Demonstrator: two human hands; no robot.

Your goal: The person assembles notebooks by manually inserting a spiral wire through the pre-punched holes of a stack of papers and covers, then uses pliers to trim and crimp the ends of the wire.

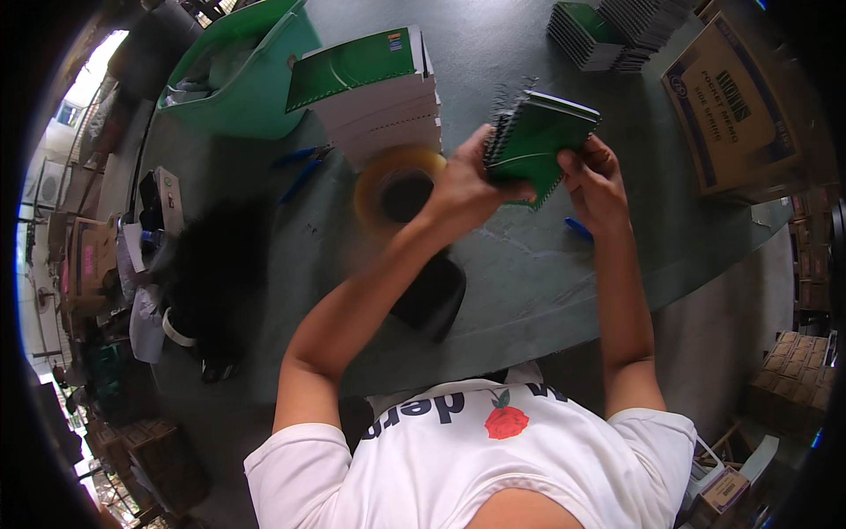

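Grey-green table (529,291), near edge curving across the lower right of my feed.
Green bin (264,101) upper left, carton (736,145) upper right; I see moving room between carton and right hand (599,185). Left hand (471,183) wraps the coil side, right hand pinches the opposite edge, of a green spiral notebook (539,141), upper centre-right. Tape roll (367,196) just left; blue pliers (304,175) beyond, left of centre.

You're in a workshop; your tabletop (529,295) carries stacked notebooks (585,46), pliers (297,159) and a carton (730,110); boxes (789,370) stand right of that tabletop.
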